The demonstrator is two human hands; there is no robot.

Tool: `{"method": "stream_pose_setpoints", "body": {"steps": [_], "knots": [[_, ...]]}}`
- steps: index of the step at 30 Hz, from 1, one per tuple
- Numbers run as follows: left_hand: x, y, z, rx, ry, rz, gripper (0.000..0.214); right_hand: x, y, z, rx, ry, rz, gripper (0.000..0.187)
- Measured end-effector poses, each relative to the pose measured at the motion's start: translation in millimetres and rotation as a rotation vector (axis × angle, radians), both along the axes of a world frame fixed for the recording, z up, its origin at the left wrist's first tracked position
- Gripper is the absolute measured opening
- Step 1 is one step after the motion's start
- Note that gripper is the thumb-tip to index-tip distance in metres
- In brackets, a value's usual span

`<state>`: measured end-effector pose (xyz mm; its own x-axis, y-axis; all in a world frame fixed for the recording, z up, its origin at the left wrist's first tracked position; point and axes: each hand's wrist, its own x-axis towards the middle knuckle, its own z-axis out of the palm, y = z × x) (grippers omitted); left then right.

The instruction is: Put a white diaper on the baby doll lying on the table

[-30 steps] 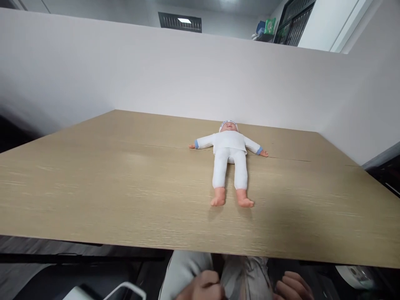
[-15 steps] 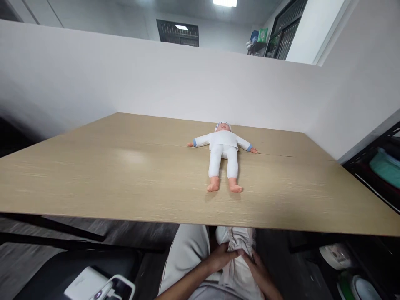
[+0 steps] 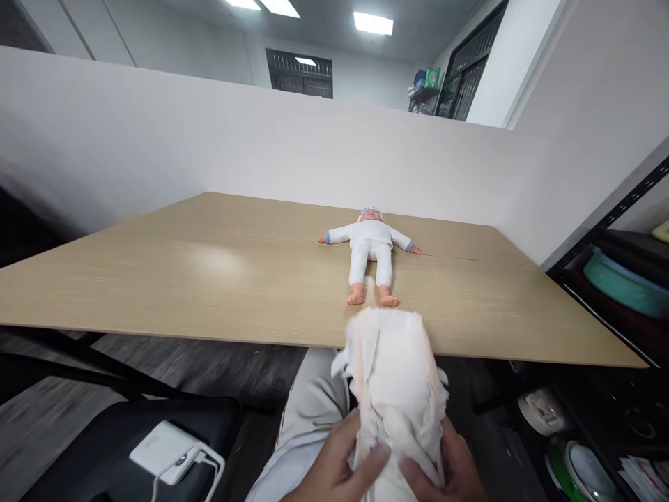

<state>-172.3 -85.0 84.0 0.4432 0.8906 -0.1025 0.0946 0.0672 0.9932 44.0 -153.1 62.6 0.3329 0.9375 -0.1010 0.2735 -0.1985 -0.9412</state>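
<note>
A baby doll [image 3: 371,251] in a white suit and cap lies on its back on the wooden table [image 3: 209,279], arms spread, feet toward me. Below the table's near edge, my left hand [image 3: 334,467] and my right hand [image 3: 449,470] both grip a crumpled white cloth [image 3: 394,383]. The cloth stands up between them, and its top reaches just in front of the doll's feet. Both hands are closed on its lower part.
White partition walls enclose the table at the back and right. A black chair with a white power bank and cable [image 3: 164,450] sits lower left. A dark shelf rack [image 3: 611,279] with bowls and dishes stands at the right.
The hands lifted the white cloth from my lap up toward the table's near edge. The view has pulled back and tilted up, so the doll looks smaller.
</note>
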Motion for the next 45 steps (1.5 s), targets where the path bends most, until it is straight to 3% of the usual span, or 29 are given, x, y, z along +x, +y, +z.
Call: {"method": "stream_pose_setpoints", "body": {"steps": [4,7,11,14,16,19,22,26,29,31,33,36,37,40,43,45], "knots": [[8,34,2.0,-0.051,-0.122,0.105,0.066,-18,54,19.9,0.077,0.033,0.134,0.073],[12,59,-6.1,-0.096,-0.194,0.119,0.062,-24,84,20.5,0.091,-0.001,0.218,0.063],[8,70,-28.3,-0.151,-0.183,0.110,0.060,-19,91,-10.2,0.090,-0.228,0.149,0.051],[5,65,-38.7,-0.164,-0.120,0.086,0.062,-10,86,-35.4,0.284,-0.427,0.000,0.052],[2,60,-41.1,-0.148,-0.068,0.076,0.063,-5,86,-39.6,0.471,-0.572,-0.082,0.057],[-5,56,-43.3,-0.055,0.058,0.075,0.059,-5,99,-23.0,0.629,-0.735,-0.004,0.059],[-17,59,-40.0,0.135,0.238,0.028,0.051,-15,128,3.8,0.580,-0.821,0.223,0.057],[-41,77,-6.0,0.375,0.471,-0.171,0.028,-29,173,17.5,0.448,-0.893,0.443,0.067],[-57,107,31.1,0.506,0.555,-0.271,0.019,-34,192,10.5,0.354,-0.932,0.522,0.067],[-61,136,47.8,0.635,0.565,-0.253,0.021,-34,196,4.7,0.341,-0.955,0.523,0.067],[-56,173,54.3,0.790,0.611,-0.152,0.027,-34,197,0.8,0.353,-0.972,0.513,0.067],[-32,232,51.2,1.024,0.829,-0.034,0.048,-33,196,-2.5,0.373,-0.987,0.499,0.067],[-21,249,49.1,1.092,0.906,-0.058,0.056,-33,196,-3.6,0.379,-0.988,0.492,0.066],[13,291,44.1,1.323,1.060,-0.304,0.080,-32,197,-7.2,0.389,-0.980,0.472,0.061],[40,316,41.2,1.465,1.080,-0.514,0.095,-32,197,-8.9,0.394,-0.971,0.465,0.061],[49,326,39.9,1.524,1.047,-0.621,0.092,-32,197,-8.4,0.393,-0.970,0.469,0.063]]}}
